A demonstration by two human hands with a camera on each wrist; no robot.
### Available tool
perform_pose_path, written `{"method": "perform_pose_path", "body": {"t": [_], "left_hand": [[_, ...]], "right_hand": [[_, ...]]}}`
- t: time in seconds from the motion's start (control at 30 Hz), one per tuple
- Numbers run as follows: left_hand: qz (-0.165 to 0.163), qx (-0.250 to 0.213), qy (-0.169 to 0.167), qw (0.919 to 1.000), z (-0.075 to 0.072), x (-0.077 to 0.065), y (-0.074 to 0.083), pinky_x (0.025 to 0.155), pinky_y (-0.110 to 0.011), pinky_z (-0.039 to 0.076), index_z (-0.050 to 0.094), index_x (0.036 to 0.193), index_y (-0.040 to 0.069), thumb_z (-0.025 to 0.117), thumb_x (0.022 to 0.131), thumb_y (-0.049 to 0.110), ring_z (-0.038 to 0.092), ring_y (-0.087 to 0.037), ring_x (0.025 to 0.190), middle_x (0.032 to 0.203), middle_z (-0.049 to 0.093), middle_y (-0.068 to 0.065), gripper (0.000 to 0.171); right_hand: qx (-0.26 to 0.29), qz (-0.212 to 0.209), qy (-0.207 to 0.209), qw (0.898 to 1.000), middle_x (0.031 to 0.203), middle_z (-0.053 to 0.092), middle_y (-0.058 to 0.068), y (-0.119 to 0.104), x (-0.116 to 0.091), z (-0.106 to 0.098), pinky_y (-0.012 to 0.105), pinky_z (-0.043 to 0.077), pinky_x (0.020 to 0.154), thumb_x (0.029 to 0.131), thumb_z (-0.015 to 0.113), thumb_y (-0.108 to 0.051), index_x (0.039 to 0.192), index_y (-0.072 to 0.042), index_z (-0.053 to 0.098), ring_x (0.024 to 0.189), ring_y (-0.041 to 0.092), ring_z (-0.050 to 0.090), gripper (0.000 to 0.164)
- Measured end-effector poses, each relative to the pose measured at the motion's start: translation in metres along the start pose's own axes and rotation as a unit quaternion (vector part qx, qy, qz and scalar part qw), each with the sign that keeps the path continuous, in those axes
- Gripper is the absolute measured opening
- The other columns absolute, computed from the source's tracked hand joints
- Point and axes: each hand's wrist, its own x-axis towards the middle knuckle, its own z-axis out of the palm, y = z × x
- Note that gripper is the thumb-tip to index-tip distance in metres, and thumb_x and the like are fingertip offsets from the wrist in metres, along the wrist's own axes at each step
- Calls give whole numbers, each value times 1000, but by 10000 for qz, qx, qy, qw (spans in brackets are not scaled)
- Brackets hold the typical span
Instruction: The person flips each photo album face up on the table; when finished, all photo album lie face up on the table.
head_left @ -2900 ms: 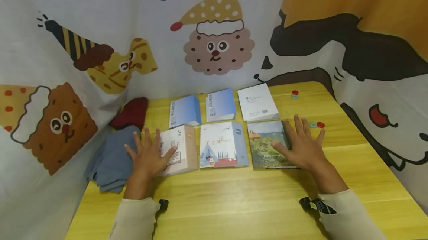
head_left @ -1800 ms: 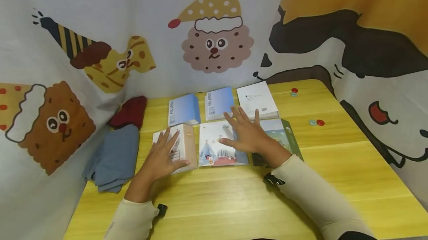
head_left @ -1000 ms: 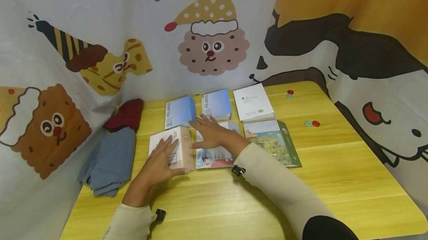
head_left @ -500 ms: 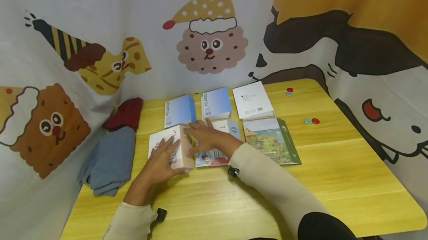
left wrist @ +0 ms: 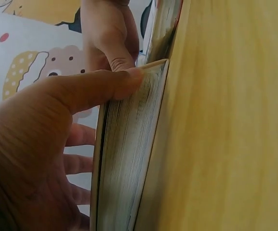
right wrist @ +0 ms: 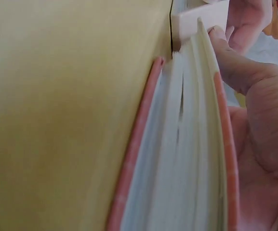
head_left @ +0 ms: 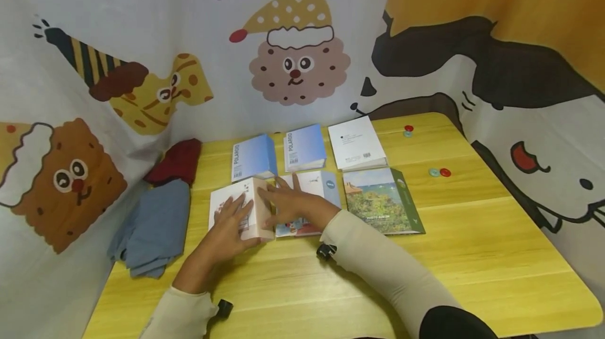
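In the head view my left hand (head_left: 227, 234) rests on a white photo album (head_left: 222, 200) with a beige spine, fingers spread over its cover. The left wrist view shows that thumb along the album's near edge, by the page block (left wrist: 124, 159). My right hand (head_left: 298, 202) reaches across to the same album, its fingertips and thumb against the spine. Under the right hand lies an album with a tent drawing (head_left: 326, 184), partly hidden; its page edges (right wrist: 177, 159) fill the right wrist view. A landscape-covered photo album (head_left: 378, 205) lies right of it.
Two blue albums (head_left: 255, 158) and a white one (head_left: 356, 142) form a back row on the yellow table (head_left: 472, 255). Grey-blue cloth (head_left: 156, 229) and dark red cloth (head_left: 177, 160) lie left. Red and green buttons (head_left: 439, 172) sit right. A printed curtain (head_left: 227, 92) hangs behind.
My right hand has moved left from the landscape album, over the tent album, to the beige spine. My left hand has shifted slightly on its album, thumb now at the near edge.
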Motion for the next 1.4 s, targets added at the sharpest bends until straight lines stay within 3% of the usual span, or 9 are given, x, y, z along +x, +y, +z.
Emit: {"method": "perform_pose_path", "body": {"t": [0.23, 0.43, 0.63, 0.83, 0.93, 1.07, 1.2, 1.27, 1.4], "left_hand": [[-280, -707, -255, 9968, -47, -4, 50, 119, -86, 30, 46, 163, -3, 93, 87, 35, 25, -67, 158, 174, 34, -32, 96], [-49, -1167, 167, 9930, -52, -5, 50, 120, -73, 42, 44, 163, -5, 93, 88, 23, 33, -63, 157, 173, 34, -34, 94], [355, -1702, 779, 9817, -51, -5, 49, 120, -21, 42, 44, 165, -2, 94, 85, 10, 43, -57, 153, 171, 39, -31, 94], [392, -2813, 1067, 9529, -50, -4, 50, 105, -82, 46, 41, 167, 1, 87, 85, -7, 35, -59, 155, 173, 34, -33, 95], [236, -3246, 1011, 9401, -48, -6, 53, 105, -88, 40, 38, 169, 6, 84, 88, -7, 29, -55, 160, 176, 30, -30, 94], [254, -3594, 979, 9277, -45, -8, 53, 111, -76, 48, 29, 173, 11, 79, 91, -10, 31, -34, 165, 180, 25, -22, 98], [456, -3850, 1073, 9155, -44, -6, 52, 112, -37, 56, 23, 174, 8, 76, 89, -18, 37, -10, 161, 180, 24, -17, 103], [576, -4118, 1065, 9032, -44, -6, 51, 107, -23, 56, 22, 173, 3, 73, 88, -22, 41, -4, 158, 180, 22, -17, 103], [767, -4778, 964, 8698, -46, -6, 49, 99, -24, 63, 18, 172, -2, 70, 88, -27, 48, -5, 153, 179, 21, -17, 102]], "right_hand": [[424, -169, 136, 9989, 185, 15, 12, 2, -3, 1, 76, -12, 132, 101, 67, -67, 177, -27, 18, 173, 42, -4, 99], [955, -414, 475, 9934, 185, 7, 15, -1, -11, 1, 69, -3, 137, 106, 64, -60, 177, -25, 16, 173, 40, 2, 93], [1983, -781, 866, 9732, 185, 0, 15, -2, -20, 0, 59, 24, 137, 106, 68, -52, 177, -22, 19, 172, 39, 12, 91], [3186, -1372, 1222, 9299, 186, -7, 11, -4, -22, 0, 42, 46, 126, 108, 70, -38, 176, -14, 20, 166, 39, 32, 88], [3508, -1571, 1246, 9147, 186, -10, 10, -3, -24, 3, 34, 47, 124, 108, 68, -43, 176, -13, 18, 164, 38, 36, 90], [3838, -1695, 1255, 8990, 186, -3, 10, -2, -27, 6, 34, 46, 125, 106, 62, -55, 177, -19, 16, 165, 37, 35, 92], [4013, -1874, 1180, 8888, 186, 8, 5, -2, -27, 5, 35, 46, 126, 101, 58, -65, 178, -24, 13, 166, 34, 33, 98], [3915, -1933, 1170, 8920, 186, 11, 2, -2, -27, 4, 35, 44, 127, 97, 56, -72, 178, -27, 10, 167, 30, 31, 103], [3551, -2027, 1238, 9041, 187, 6, 1, -4, -27, 4, 41, 40, 130, 101, 61, -67, 178, -23, 11, 171, 28, 21, 102]]}}
